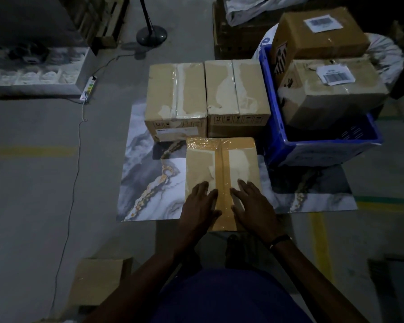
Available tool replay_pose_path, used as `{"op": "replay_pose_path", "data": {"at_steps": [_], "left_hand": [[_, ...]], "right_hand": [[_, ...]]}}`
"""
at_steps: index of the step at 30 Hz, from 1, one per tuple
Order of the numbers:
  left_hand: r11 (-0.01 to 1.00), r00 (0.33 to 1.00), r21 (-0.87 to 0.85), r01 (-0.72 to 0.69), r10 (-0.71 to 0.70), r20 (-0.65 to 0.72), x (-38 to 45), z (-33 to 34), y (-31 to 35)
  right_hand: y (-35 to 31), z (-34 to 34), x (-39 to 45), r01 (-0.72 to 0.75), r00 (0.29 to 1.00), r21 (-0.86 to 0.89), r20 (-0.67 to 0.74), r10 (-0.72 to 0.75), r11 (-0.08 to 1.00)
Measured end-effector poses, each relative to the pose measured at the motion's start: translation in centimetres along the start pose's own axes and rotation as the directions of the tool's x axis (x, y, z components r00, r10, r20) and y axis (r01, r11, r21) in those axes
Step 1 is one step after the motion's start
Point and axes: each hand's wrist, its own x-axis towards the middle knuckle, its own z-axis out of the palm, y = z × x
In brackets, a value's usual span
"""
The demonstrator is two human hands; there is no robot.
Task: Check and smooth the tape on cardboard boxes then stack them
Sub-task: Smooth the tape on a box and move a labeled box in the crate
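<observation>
A taped cardboard box [222,164] lies in front of me on a marble-patterned mat [147,183], a brown tape strip [223,173] running down its top. My left hand [200,203] rests flat on the box top just left of the strip, fingers straight. My right hand [252,203] lies flat just right of the strip, fingers straight too. Behind this box two more taped boxes stand side by side, the left one [175,96] and the right one [237,94].
A blue crate [275,127] at the right holds two labelled cardboard boxes [331,99], one [317,36] on top of the other. A small box [98,280] sits on the floor at lower left. A power strip [89,87] with cable lies left; a stand base [151,34] is behind.
</observation>
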Motion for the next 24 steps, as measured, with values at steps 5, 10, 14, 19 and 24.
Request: {"op": "replay_pose_path", "data": {"at_steps": [5, 10, 14, 19, 24], "left_hand": [[0.999, 0.997, 0.034, -0.037, 0.039, -0.073, -1.5, 2.1, -0.7], [0.992, 0.988, 0.050, -0.114, 0.118, -0.100, -3.3, 2.9, -1.2], [0.995, 0.982, 0.048, -0.090, 0.096, -0.165, -3.1, 2.2, -1.7], [0.982, 0.985, -0.170, 0.077, -0.101, -0.137, -3.4, 1.8, -3.4], [0.908, 0.987, -0.394, 0.139, -0.157, -0.014, -2.6, 1.3, -3.8]], "right_hand": [[0.8, 0.7, -1.4, 0.014, 1.000, 0.083, -0.026, -0.012, 0.996], [1.1, 1.1, -3.0, 0.002, 0.999, 0.116, -0.048, 0.004, 0.993], [1.6, 1.5, -2.9, -0.021, 0.992, 0.202, -0.119, 0.046, 0.979], [2.6, 1.2, -3.1, -0.145, 0.967, 0.385, -0.141, 0.214, 0.911], [3.3, 1.5, -2.6, -0.173, 0.982, 0.409, -0.002, 0.190, 0.896]]}}
